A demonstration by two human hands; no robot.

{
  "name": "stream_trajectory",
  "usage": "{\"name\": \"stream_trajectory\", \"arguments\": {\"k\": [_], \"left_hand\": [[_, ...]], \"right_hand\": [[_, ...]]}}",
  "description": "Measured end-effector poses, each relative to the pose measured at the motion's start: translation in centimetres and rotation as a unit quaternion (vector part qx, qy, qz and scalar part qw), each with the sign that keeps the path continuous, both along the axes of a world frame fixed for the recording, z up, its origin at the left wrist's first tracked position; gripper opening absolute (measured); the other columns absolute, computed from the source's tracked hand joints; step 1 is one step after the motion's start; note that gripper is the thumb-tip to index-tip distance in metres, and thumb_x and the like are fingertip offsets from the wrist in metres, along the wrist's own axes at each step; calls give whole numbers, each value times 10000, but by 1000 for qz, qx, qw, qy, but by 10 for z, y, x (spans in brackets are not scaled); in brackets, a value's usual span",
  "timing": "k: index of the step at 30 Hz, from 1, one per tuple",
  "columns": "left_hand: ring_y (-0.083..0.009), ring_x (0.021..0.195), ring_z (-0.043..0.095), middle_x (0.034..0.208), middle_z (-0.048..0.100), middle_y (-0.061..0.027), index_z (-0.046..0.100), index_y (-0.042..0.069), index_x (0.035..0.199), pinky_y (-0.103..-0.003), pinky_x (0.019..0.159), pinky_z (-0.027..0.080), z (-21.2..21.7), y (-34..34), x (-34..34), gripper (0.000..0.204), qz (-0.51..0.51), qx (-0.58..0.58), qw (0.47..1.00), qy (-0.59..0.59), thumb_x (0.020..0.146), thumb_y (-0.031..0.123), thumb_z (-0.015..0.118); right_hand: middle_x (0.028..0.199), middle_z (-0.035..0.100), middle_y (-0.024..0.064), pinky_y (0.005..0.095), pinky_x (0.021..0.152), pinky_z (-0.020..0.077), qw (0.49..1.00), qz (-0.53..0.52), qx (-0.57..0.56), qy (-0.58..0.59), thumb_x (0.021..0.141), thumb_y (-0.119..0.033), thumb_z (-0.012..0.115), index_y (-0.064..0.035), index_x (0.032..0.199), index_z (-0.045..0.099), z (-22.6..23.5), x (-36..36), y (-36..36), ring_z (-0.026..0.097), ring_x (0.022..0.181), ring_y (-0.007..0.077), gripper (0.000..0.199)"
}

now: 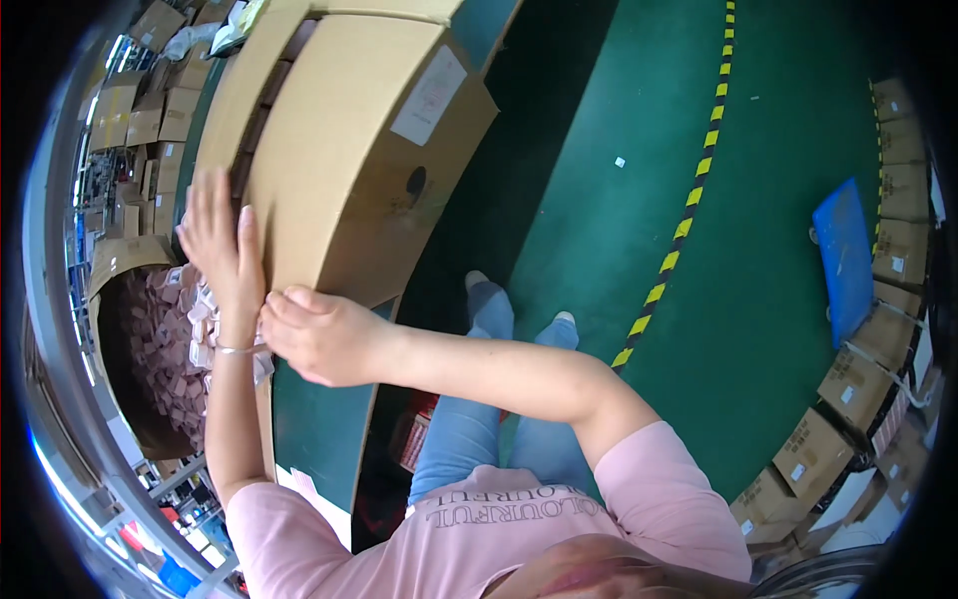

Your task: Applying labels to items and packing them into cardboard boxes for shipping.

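Note:
A large cardboard box [389,195] rests on the green worktable [317,424], with a white label on its right side. Its long top flaps are partly folded in, and dark brown contents [269,92] show through the gap between them. My left hand [222,238] is spread with straight fingers against the left flap [225,125], near the gap. Beside that wrist, my right hand [324,334] curls its fingers at the near end of the right flap [304,140]. The fingertips there are partly hidden.
An open carton [110,344] full of small pale pink boxes [175,339] stands at the left. Stacked cartons [160,120] lie farther back. Across the green floor run yellow-black tape [683,225], a blue platform cart [844,260] and a row of cartons [813,451].

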State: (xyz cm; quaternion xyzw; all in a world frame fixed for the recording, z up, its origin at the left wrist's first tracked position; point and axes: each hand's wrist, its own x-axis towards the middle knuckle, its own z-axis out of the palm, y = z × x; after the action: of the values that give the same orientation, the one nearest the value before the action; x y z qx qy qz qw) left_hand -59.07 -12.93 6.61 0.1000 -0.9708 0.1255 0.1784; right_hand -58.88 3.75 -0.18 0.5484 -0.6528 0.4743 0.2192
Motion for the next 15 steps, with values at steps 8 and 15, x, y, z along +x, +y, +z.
{"name": "stream_trajectory", "arguments": {"k": [8, 15], "left_hand": [[-281, 1386, 362, 1455, 469, -71, 461, 147, 1425, -491, 1160, 179, 6, 19, -2, 506, 26, 80, 995, 46, 963, 350, 500], [-303, 1344, 416, 1404, 520, -100, 592, 106, 1300, -475, 1153, 229, 9, 13, 7, 471, 50, 221, 974, 27, 946, 405, 510]], "right_hand": [[1313, 531, 104, 397, 1081, 317, 983, 89, 155, -49, 754, -325, 681, -71, 1283, 549, 27, -14, 27, 461, 1262, 254, 601], [1425, 457, 153, 450, 1114, 300, 950, 185, 192, -163, 807, -318, 683, -38, 1355, 481, 68, -49, 29, 390, 1340, 320, 648]]}}
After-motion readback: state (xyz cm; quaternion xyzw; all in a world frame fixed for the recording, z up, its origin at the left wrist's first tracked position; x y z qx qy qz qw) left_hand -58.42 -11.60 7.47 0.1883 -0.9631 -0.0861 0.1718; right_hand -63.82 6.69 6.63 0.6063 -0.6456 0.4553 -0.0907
